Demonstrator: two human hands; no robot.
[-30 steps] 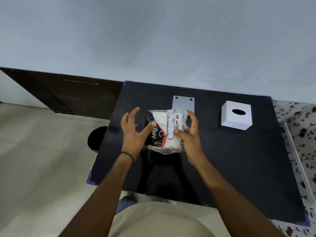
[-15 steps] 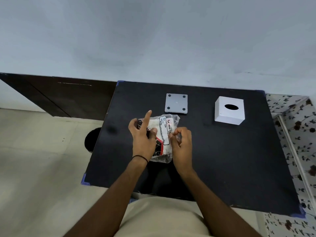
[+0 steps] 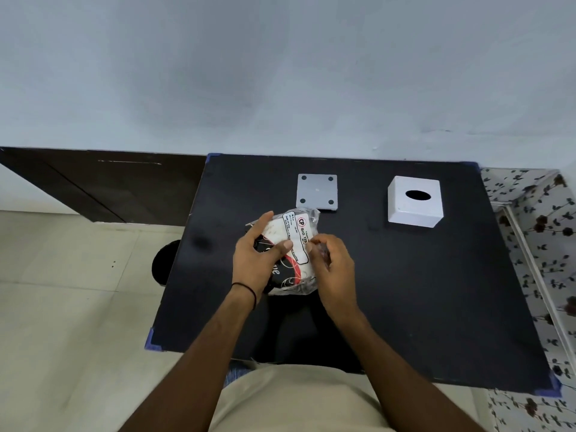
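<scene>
Both hands (image 3: 254,260) (image 3: 335,269) gripping tissue packet (image 3: 294,244), near table (image 3: 436,291) edge

packet (image 3: 297,236) fine print illegible (tiny), underside hidden

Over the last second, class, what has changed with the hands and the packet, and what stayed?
The left hand, open a second ago, now grips the tissue packet; the right hand has curled to pinch its wrapper. The packet came toward the person, clear of the grey plate. Plate and white box stayed put.
</scene>
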